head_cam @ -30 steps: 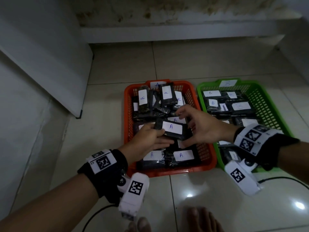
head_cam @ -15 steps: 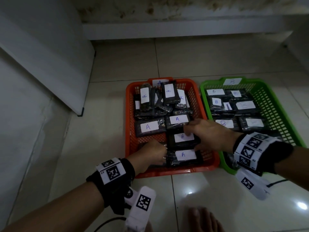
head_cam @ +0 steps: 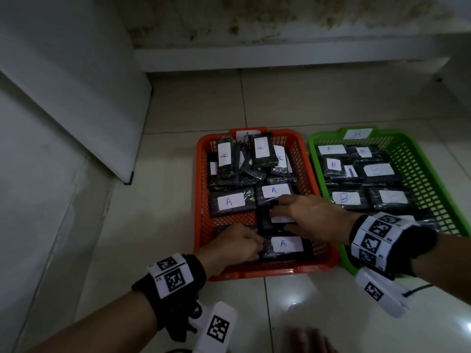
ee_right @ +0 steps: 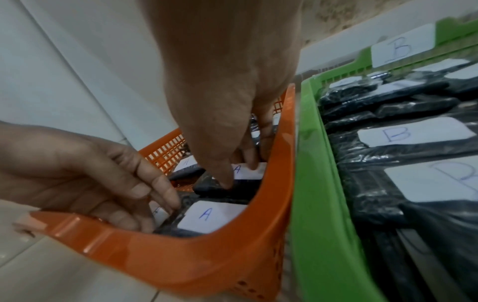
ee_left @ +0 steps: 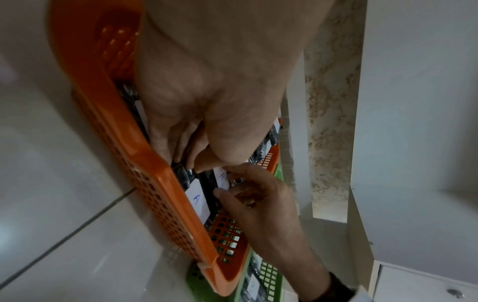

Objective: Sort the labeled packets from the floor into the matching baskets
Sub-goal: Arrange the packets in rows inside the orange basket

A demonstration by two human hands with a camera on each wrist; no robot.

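Observation:
The orange basket (head_cam: 267, 272) (ee_left: 145, 163) (ee_right: 181, 255) holds several black packets labelled A. To its right, the green basket (head_cam: 316, 159) (ee_right: 310, 183) holds several labelled B. My right hand (head_cam: 283, 214) (ee_right: 240, 175) (ee_left: 227, 183) grips an A packet (head_cam: 265, 222) (ee_right: 248, 173) lying in the orange basket, thumb on its near edge and fingers on the label. In the near-left corner my left hand (head_cam: 237, 244) (ee_left: 189, 161) (ee_right: 160, 204) curls its fingers on the edge of another packet (head_cam: 221, 229) (ee_right: 157, 212). A third A packet (head_cam: 285, 244) (ee_right: 212, 216) lies between the hands.
A white board (head_cam: 76, 110) leans against the left wall. A raised white ledge (head_cam: 280, 59) runs behind the baskets. Glossy floor tiles (head_cam: 318, 301) lie in front of them, with my toes (head_cam: 311, 340) at the bottom edge and a black cable (head_cam: 418, 289) at the right.
Both hands held one A packet above the orange basket; it now lies in the basket under my right hand. My left hand let go and dropped to the near-left corner.

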